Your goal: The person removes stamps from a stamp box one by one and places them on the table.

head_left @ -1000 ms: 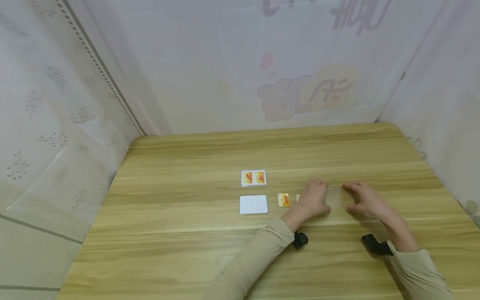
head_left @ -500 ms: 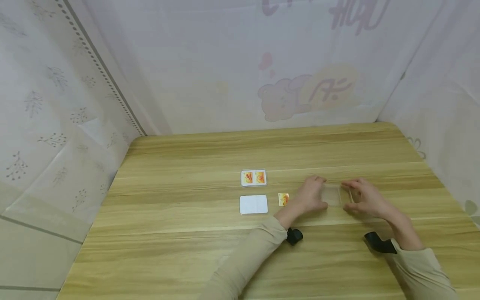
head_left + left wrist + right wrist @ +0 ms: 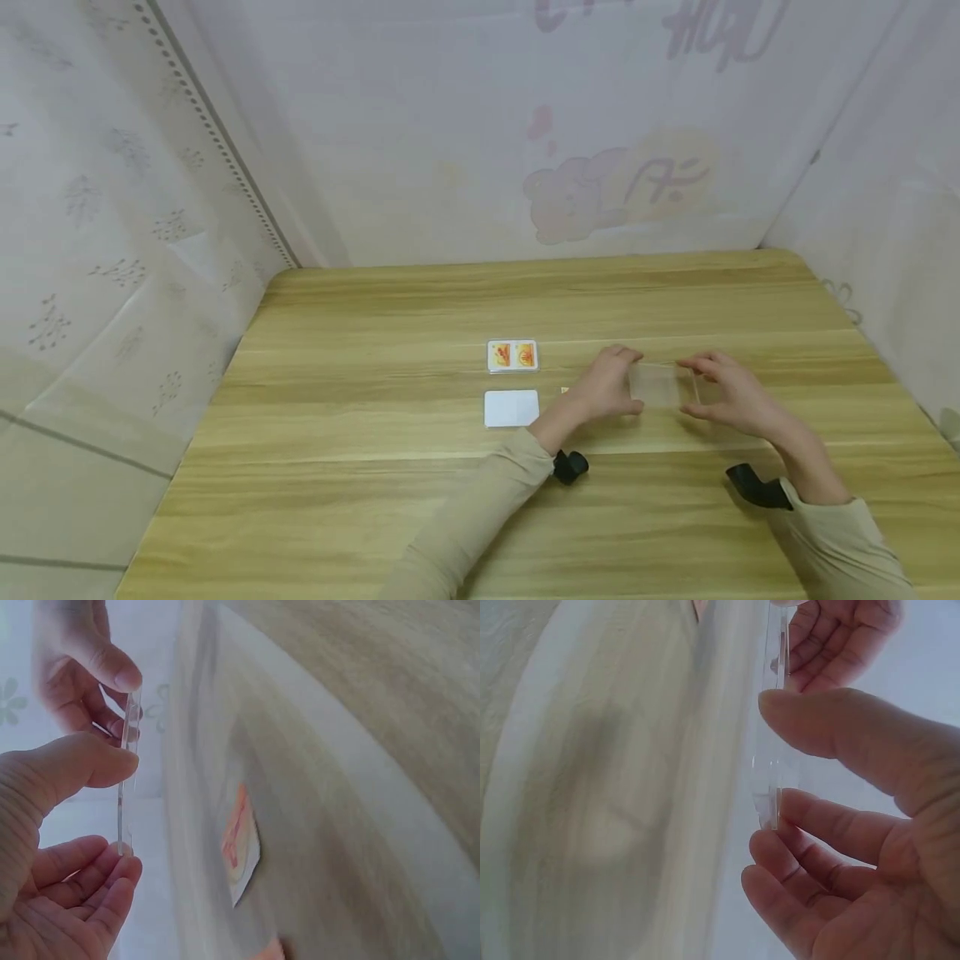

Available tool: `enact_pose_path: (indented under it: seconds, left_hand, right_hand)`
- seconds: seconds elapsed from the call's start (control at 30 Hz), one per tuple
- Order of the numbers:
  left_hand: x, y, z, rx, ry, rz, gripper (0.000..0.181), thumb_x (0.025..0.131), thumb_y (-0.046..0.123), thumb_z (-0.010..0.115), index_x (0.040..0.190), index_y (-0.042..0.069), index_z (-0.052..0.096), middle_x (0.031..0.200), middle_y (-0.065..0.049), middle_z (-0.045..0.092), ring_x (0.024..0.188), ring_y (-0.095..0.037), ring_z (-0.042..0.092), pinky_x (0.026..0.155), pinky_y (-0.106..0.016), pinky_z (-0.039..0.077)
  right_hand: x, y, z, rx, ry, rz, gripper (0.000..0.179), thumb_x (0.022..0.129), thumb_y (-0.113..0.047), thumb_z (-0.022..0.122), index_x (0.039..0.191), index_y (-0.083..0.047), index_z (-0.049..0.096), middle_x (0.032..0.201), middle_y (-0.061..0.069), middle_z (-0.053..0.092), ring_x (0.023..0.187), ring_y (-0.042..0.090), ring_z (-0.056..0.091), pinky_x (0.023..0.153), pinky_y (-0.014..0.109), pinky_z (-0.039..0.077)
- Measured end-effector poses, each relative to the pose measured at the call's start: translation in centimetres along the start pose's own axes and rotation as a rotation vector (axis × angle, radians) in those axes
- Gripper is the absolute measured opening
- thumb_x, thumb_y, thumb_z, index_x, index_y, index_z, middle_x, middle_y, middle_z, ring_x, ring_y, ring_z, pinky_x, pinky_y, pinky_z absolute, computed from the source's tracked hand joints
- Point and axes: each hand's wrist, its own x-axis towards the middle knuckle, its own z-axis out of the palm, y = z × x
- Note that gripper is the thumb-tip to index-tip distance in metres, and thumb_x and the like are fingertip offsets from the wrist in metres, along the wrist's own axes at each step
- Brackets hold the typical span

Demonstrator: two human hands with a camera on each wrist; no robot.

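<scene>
Between both hands is a flat, clear plastic case (image 3: 660, 386), level over the right part of the table. My left hand (image 3: 600, 387) pinches its left end by the long edges, thumb on the near side and fingers on the far side. At the other end my right hand (image 3: 727, 396) grips it the same way. Seen edge-on in the left wrist view, the clear case (image 3: 129, 787) is thin and stands off the tabletop. Below it lies a small orange-and-white card (image 3: 241, 844), with the corner of another card (image 3: 271, 951) nearby. My left hand mostly hides these cards in the head view.
Left of the hands, a white rectangular card or case (image 3: 512, 408) lies on the wooden table (image 3: 360, 500). Behind it is a clear case holding two orange pictures (image 3: 513, 356). Patterned curtains (image 3: 420, 133) close off the back and sides.
Both hands have brought the clear case leftward, and it now shows more plainly between them. The left hand has come over the small orange cards, covering nearly all of them in the head view.
</scene>
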Motion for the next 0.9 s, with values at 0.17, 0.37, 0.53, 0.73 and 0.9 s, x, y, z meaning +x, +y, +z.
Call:
enact_pose_path:
  seconds: [0.17, 0.37, 0.53, 0.73, 0.9]
  left_hand:
    - [-0.3, -0.4, -0.9, -0.013, 0.015, 0.032, 0.067, 0.075, 0.02, 0.078, 0.131, 0.0, 0.049, 0.126, -0.008, 0.054, 0.116, -0.017, 0.048, 0.094, -0.015, 0.037]
    - [-1.2, -1.2, -2.0, -0.057, 0.018, 0.04, 0.067, 0.076, 0.019, 0.077, 0.132, 0.0, 0.048, 0.125, -0.008, 0.054, 0.113, -0.017, 0.05, 0.092, -0.018, 0.04]
    - [-2.3, -1.7, -2.9, -0.111, 0.018, 0.039, 0.067, 0.077, 0.018, 0.077, 0.133, -0.001, 0.047, 0.125, -0.009, 0.053, 0.114, -0.018, 0.05, 0.093, -0.02, 0.04]
    - [-3.5, -2.4, -3.7, -0.156, 0.038, 0.054, 0.066, 0.076, 0.016, 0.077, 0.132, -0.002, 0.047, 0.125, -0.012, 0.054, 0.114, -0.018, 0.05, 0.095, -0.021, 0.039]
    - [-4.4, -3.0, -4.3, -0.168, 0.053, 0.066, 0.067, 0.075, 0.014, 0.078, 0.132, -0.003, 0.047, 0.125, -0.012, 0.054, 0.114, -0.017, 0.049, 0.094, -0.022, 0.04]
  right_hand:
    - [0.5, -0.5, 0.0, -0.016, 0.03, -0.058, 0.061, 0.061, -0.003, 0.085, 0.114, 0.008, 0.056, 0.102, 0.019, 0.054, 0.089, 0.033, 0.053, 0.07, 0.05, 0.048]
    - [1.2, -1.6, 0.0, -0.028, 0.028, -0.074, 0.059, 0.064, -0.005, 0.084, 0.116, 0.006, 0.058, 0.102, 0.014, 0.055, 0.089, 0.028, 0.052, 0.068, 0.047, 0.047]
    - [2.0, -2.2, 0.3, -0.023, 0.024, -0.093, 0.059, 0.064, -0.006, 0.084, 0.115, 0.007, 0.058, 0.102, 0.016, 0.057, 0.089, 0.029, 0.054, 0.069, 0.045, 0.047]
    - [2.6, -3.1, 0.7, -0.013, 0.028, -0.116, 0.058, 0.064, -0.006, 0.083, 0.115, 0.007, 0.059, 0.102, 0.016, 0.057, 0.088, 0.028, 0.055, 0.07, 0.044, 0.048]
    - [3.0, -3.6, 1.2, 0.006, 0.037, -0.141, 0.058, 0.063, -0.004, 0.084, 0.114, 0.007, 0.059, 0.102, 0.017, 0.057, 0.087, 0.029, 0.056, 0.07, 0.044, 0.049]
